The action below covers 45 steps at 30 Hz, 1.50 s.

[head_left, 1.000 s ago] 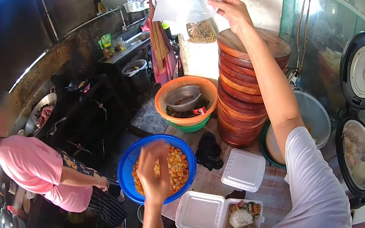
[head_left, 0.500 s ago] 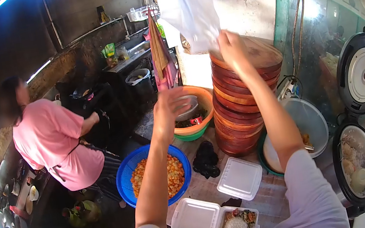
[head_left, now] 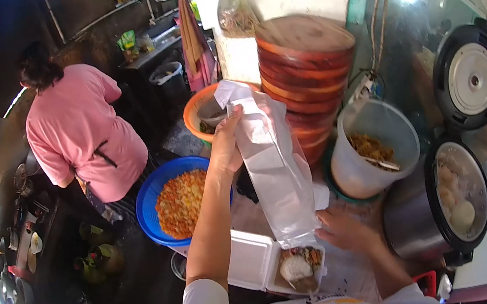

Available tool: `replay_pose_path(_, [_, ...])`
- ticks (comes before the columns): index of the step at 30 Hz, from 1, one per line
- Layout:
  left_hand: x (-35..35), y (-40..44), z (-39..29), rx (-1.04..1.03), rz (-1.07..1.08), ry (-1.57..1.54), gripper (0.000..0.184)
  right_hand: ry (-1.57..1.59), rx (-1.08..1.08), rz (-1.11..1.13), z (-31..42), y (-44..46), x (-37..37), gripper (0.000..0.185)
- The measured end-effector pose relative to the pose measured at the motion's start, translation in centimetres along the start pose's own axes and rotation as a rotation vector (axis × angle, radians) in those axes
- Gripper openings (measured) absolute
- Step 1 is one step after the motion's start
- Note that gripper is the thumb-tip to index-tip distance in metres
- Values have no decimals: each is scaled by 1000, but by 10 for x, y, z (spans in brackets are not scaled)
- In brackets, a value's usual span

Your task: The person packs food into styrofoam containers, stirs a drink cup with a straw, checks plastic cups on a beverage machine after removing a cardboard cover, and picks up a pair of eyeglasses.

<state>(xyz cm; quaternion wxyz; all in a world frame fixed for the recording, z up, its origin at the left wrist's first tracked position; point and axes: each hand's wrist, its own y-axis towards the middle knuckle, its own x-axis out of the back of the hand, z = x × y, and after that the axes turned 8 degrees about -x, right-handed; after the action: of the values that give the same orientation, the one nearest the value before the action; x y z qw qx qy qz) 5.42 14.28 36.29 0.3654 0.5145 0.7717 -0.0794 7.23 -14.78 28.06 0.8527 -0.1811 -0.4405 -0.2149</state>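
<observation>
Lowered white plastic bag (head_left: 276,172) to just above open foam box (head_left: 252,264), pinching top end with left hand (head_left: 226,147); cannot tell grip of right hand (head_left: 345,231). Already put rice (head_left: 295,268) inside, not yet closed box.

I am stationed in a kitchen, evidently one that packs meals to carry out. Indicators are as follows. At right, a rice cooker (head_left: 412,213) stands with its lid (head_left: 472,79) raised and rice (head_left: 447,181) visible inside; beside it, a translucent tub (head_left: 349,169) contains food. On the near table (head_left: 345,264), a foam meal box (head_left: 248,262) lies open, loaded with a portion of rice (head_left: 295,267) and side dishes. At left, a blue basket (head_left: 149,214) holds diced orange-yellow food (head_left: 184,203). On the far side, small containers (head_left: 126,41) occupy a metal counter (head_left: 151,54).
</observation>
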Motion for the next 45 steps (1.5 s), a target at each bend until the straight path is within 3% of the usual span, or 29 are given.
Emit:
replay_pose_path(1, [1, -10, 9, 30, -5, -26, 31, -157, 74, 122, 0, -8, 20, 50])
replay_pose_path(5, [-31, -57, 19, 102, 92, 83, 33, 125, 353, -576, 57, 7, 95, 60])
replay_pose_path(7, [-47, -71, 18, 172, 142, 275, 40, 227, 428, -639, 68, 25, 108, 69])
replay_pose_path(8, [-53, -79, 15, 200, 166, 373, 44, 297, 463, -550, 60, 33, 108, 68])
replay_pose_path(9, [-63, -89, 14, 127, 145, 422, 31, 475, 333, -330, 55, 32, 111, 61])
replay_pose_path(10, [-61, -92, 17, 95, 199, 490, 30, 638, 213, -98, 51, 32, 114, 55])
replay_pose_path(11, [-52, -93, 21, 54, 236, 563, 29, 523, 292, -113, 38, 35, 110, 40])
replay_pose_path(12, [-40, -94, 23, 9, 255, 642, 28, 589, 226, 86, 31, 31, 112, 29])
replay_pose_path(14, [-27, -91, 29, 41, 246, 587, 36, 566, 170, 147, 23, 21, 103, 15])
replay_pose_path(16, [-5, -79, 52, -157, 261, 910, 21, 630, 55, 152, 27, 9, 96, 20])
replay_pose_path(18, [-13, -94, 62, -627, -158, 1396, 9, 653, 4, 43, 2, 13, 81, 13])
replay_pose_path(20, [-51, -136, 42, -747, -316, 1148, 7, 809, -103, -108, -17, 14, 62, 13])
replay_pose_path(22, [-73, -180, 51, -832, -144, 1187, 19, 707, 13, -221, -34, 14, 47, 8])
replay_pose_path(24, [-92, -226, 74, -577, 275, 1186, 21, 953, -54, -308, -18, 10, 25, 6])
replay_pose_path(28, [-83, -228, 124, -426, 12, 1153, 23, 761, 26, -309, -14, -9, 2, 21])
replay_pose_path(30, [-68, -213, 132, -257, -181, 921, 21, 749, 63, -278, -16, -17, -7, 26])
replay_pose_path(31, [-69, -213, 136, -264, -173, 836, 24, 758, -10, -244, -6, -28, -9, 20])
replay_pose_path(33, [-71, -220, 142, -267, -159, 662, 32, 699, 62, -173, -16, -29, -25, 9])
replay_pose_path(36, [-68, -223, 148, 21, -99, 538, 34, 807, 56, -92, -23, -38, -40, 9])
replay_pose_path(38, [-46, -230, 149, 238, -13, 780, 29, 777, 88, -92, -14, -51, -31, 6])
replay_pose_path(40, [-39, -237, 161, 363, -63, 258, 28, 950, -83, 6, -31, -61, -40, 6])
replay_pose_path(42, [-46, -248, 171, 409, -257, 52, 30, 1085, -161, -5, -61, -65, -55, 9])
replay_pose_path(44, [-38, -248, 175, 443, -282, -17, 22, 1153, -152, -112, -89, -66, -71, 12])
replay_pose_path(45, [-14, -248, 189, 427, -279, -62, 20, 1201, -363, -178, -74, -74, -49, 15])
